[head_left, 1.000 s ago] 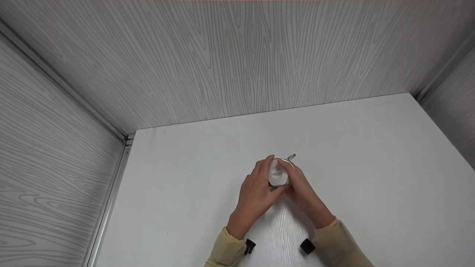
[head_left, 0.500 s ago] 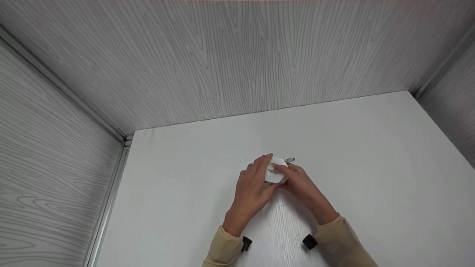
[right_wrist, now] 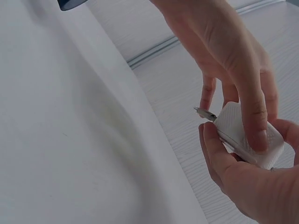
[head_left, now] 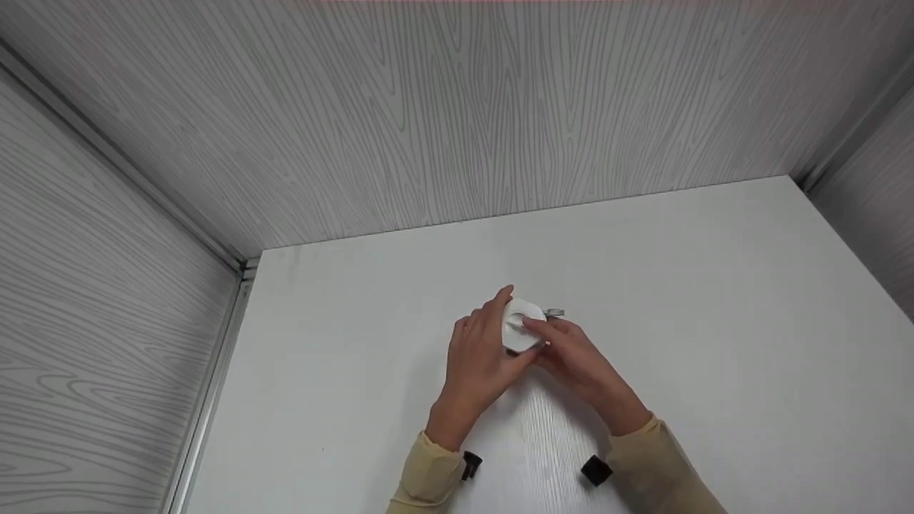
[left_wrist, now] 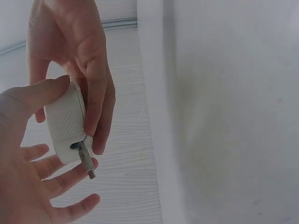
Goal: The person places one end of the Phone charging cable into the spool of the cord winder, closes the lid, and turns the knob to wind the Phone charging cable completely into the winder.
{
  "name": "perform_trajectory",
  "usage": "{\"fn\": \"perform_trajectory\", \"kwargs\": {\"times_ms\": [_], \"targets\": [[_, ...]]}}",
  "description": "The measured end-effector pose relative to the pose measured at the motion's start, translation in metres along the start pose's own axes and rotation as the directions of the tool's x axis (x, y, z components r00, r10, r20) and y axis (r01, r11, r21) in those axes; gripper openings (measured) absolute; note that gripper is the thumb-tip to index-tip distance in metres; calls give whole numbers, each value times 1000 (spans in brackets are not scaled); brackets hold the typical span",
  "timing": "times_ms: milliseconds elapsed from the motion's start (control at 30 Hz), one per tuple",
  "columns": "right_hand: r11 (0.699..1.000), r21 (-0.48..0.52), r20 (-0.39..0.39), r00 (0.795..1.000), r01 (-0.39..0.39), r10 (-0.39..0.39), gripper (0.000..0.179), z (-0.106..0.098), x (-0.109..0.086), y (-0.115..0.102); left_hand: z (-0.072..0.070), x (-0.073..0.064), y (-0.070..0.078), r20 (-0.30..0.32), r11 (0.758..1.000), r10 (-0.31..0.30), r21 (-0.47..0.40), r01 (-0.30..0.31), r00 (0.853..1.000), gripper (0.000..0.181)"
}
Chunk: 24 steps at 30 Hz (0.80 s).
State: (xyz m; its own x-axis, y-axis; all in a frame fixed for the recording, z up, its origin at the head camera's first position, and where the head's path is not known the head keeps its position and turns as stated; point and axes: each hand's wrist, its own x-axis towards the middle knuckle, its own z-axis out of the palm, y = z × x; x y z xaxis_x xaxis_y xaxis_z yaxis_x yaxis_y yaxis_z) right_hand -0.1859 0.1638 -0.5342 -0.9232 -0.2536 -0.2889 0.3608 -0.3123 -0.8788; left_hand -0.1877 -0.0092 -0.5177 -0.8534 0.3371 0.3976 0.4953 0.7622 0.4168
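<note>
Both hands hold a white, many-sided cable winder (head_left: 513, 338) between them, above the white table. In the head view its face shows a round dial with a raised ridge. A small silver plug (left_wrist: 86, 162) sticks out of a slot in its side. The left hand (head_left: 477, 364) grips the winder from the left, fingers along the far side and thumb at the near side. The right hand (head_left: 584, 368) holds it from the right, with the thumb on the dial. Ribbed sides of the winder (right_wrist: 230, 120) show in both wrist views. Some right fingers are hidden beneath it in the head view.
Under the hands is a white table (head_left: 357, 357). Grey wood-grain panels stand at the back (head_left: 457, 114), left (head_left: 107, 321) and right. A black block (head_left: 596, 470) sits by the right cuff and another black piece (head_left: 471, 465) by the left cuff.
The winder and both hands have shifted slightly left. The winder has turned so that its dial faces up more fully, and its plug now points right instead of up and right.
</note>
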Motion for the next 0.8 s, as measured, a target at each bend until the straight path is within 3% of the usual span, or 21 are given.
{"fn": "perform_trajectory", "kwargs": {"times_ms": [167, 300, 467, 633, 800], "targets": [[1000, 17, 55, 998, 25, -26, 31, -8, -3, -5, 0, 1, -1, -34, 999, 10, -51, -11, 999, 91], [999, 9, 39, 998, 53, -54, 49, -16, -3, -10, 3, 1, -3, -28, 999, -18, -45, 17, 999, 89], [993, -85, -71, 994, 80, -86, 66, -30, -3, -17, 8, 0, -6, 26, 998, -66, -21, 66, 998, 89], [976, -200, -214, 968, 85, -128, 73, -42, -6, -24, 15, -2, -7, 78, 996, -93, 23, 92, 993, 87], [972, -213, -248, 957, 100, -153, 73, -48, -8, -28, 24, -5, -7, 135, 993, -116, 47, 111, 984, 86]]}}
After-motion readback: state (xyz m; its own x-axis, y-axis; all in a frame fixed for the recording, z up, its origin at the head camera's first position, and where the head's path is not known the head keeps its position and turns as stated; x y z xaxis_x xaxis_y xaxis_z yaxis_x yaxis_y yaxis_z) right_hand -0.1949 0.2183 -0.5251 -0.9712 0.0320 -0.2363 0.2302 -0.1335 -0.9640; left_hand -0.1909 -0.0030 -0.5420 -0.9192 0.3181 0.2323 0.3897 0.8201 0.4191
